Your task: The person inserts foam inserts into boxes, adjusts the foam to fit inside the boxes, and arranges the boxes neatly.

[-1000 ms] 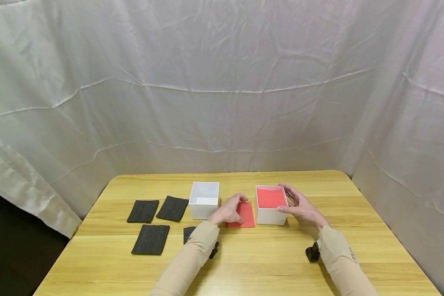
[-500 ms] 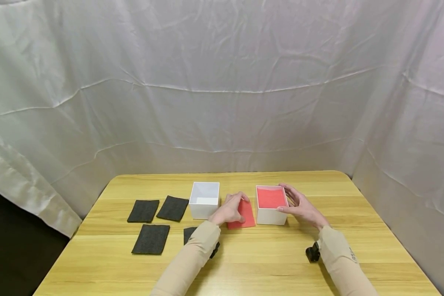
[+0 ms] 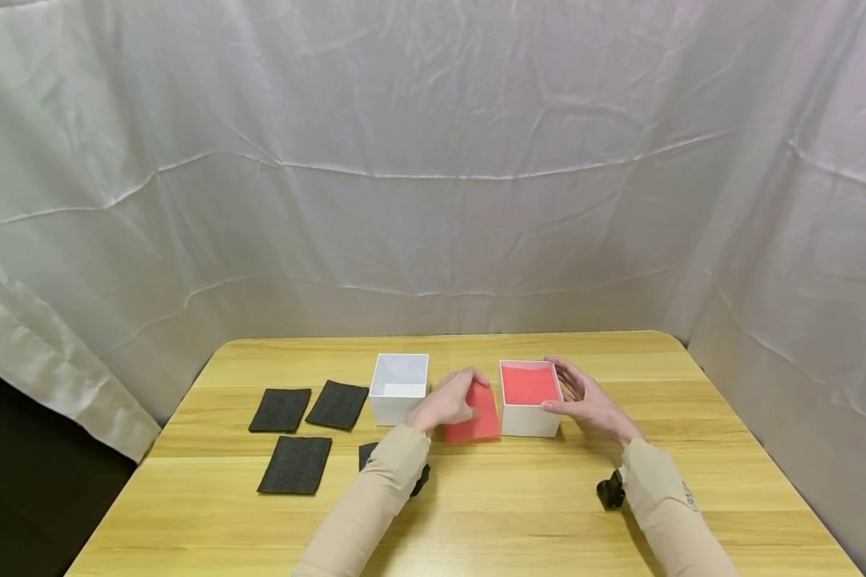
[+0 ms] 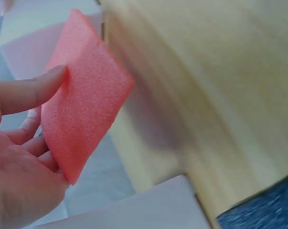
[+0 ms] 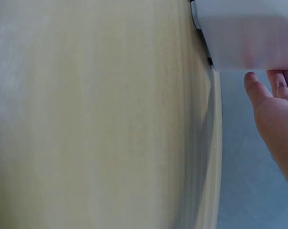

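My left hand (image 3: 447, 401) pinches a red felt pad (image 4: 87, 95) between thumb and fingers. The pad is bent and raised off the table in the left wrist view. Just right of it stands a white box (image 3: 530, 421) with a red pad (image 3: 530, 386) lying flat inside. My right hand (image 3: 592, 406) rests against that box's right side, thumb near the front corner and fingers toward the back; in the right wrist view its fingers are rather straight at the box edge. To the left of the left hand is a second white box (image 3: 397, 410), with no pad visible inside.
Several dark grey felt pads lie on the left of the wooden table (image 3: 512, 513), among them a back left pad (image 3: 280, 409), a pad beside the left box (image 3: 337, 405) and a front pad (image 3: 295, 465). The left sleeve (image 3: 375, 497) partly covers another dark pad (image 3: 366, 454).
My left hand has taken hold of the red pad and lifted it off the table, tilting it. The right hand and both boxes have stayed in place.
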A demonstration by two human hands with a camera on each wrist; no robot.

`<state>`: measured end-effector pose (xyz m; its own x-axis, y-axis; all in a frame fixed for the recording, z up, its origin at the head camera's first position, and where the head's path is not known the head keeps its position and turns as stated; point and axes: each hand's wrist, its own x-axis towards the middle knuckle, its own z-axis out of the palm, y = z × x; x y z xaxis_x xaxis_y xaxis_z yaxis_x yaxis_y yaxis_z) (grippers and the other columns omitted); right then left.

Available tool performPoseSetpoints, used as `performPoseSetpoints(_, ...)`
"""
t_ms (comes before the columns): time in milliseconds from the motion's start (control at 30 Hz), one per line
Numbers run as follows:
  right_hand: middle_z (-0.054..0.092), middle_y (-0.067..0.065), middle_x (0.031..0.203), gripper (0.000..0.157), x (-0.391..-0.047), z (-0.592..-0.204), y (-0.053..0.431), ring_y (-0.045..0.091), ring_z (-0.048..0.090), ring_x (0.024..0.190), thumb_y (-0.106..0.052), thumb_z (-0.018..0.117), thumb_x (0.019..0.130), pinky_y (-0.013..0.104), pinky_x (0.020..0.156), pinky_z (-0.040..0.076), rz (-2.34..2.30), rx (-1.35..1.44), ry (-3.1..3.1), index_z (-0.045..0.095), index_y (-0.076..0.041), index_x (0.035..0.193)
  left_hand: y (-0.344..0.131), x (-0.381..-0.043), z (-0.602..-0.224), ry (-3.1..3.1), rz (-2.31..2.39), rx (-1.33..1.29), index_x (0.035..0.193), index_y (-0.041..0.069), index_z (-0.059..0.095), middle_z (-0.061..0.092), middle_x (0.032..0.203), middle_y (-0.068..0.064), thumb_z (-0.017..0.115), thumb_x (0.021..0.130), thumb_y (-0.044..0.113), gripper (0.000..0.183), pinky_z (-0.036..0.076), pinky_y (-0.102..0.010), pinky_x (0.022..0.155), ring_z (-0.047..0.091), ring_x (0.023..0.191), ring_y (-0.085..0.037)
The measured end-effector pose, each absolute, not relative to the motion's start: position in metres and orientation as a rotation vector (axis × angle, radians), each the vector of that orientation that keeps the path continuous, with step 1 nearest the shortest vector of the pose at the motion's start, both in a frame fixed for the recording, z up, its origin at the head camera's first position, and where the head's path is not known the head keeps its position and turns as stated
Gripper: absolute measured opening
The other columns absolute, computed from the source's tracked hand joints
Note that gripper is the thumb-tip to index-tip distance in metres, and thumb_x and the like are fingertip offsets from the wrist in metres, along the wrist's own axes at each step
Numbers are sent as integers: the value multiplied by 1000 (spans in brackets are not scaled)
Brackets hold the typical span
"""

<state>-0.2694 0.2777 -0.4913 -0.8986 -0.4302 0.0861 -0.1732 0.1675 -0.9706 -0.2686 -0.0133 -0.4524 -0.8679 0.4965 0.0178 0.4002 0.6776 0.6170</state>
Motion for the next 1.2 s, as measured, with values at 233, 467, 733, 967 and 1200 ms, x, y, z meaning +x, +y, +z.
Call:
performPoseSetpoints(233, 10, 23, 169, 91, -269, -490, 277, 45, 6, 155, -10, 73, 90, 4, 111, 28, -1796, -558, 2241, 15, -2, 160, -18, -263, -429, 2721, 994, 663, 129, 8, 58, 63, 123, -9, 64, 81, -16, 54, 53, -38, 96, 57, 106, -21)
performPoseSetpoints(467, 10, 22, 169, 91, -268, -489, 278, 45, 5, 155, -8, 73, 90, 0, 106, 29, -1809, -563, 2234, 16, -2, 160, -28, -261, -409, 2679, 1078, 720, 130, 5, 59, 63, 126, -14, 58, 79, -19, 56, 52, -41, 97, 57, 106, -25)
performPoseSetpoints(733, 9, 20, 169, 91, -269, -490, 278, 44, 5, 156, -9, 73, 90, 2, 108, 29, -1801, -568, 2235, 16, -3, 160, -44, -266, -398, 2521, 1253, 775, 133, 3, 59, 60, 130, -19, 50, 79, -23, 61, 53, -31, 83, 57, 103, -26)
performPoseSetpoints(967, 10, 18, 170, 90, -269, -491, 277, 43, 6, 156, -10, 73, 91, 4, 110, 29, -1794, -565, 2236, 16, -5, 161, -51, -269, -396, 2441, 1399, 899, 135, 2, 58, 60, 129, -23, 58, 84, -19, 55, 54, -26, 80, 63, 99, -28)
performPoseSetpoints(1200, 10, 20, 170, 90, -268, -491, 276, 43, 5, 156, -9, 73, 91, 4, 109, 30, -1809, -574, 2220, 16, -4, 160, -42, -269, -400, 2423, 1651, 725, 130, 3, 57, 64, 122, -24, 74, 85, -6, 49, 57, -32, 85, 65, 103, -31)
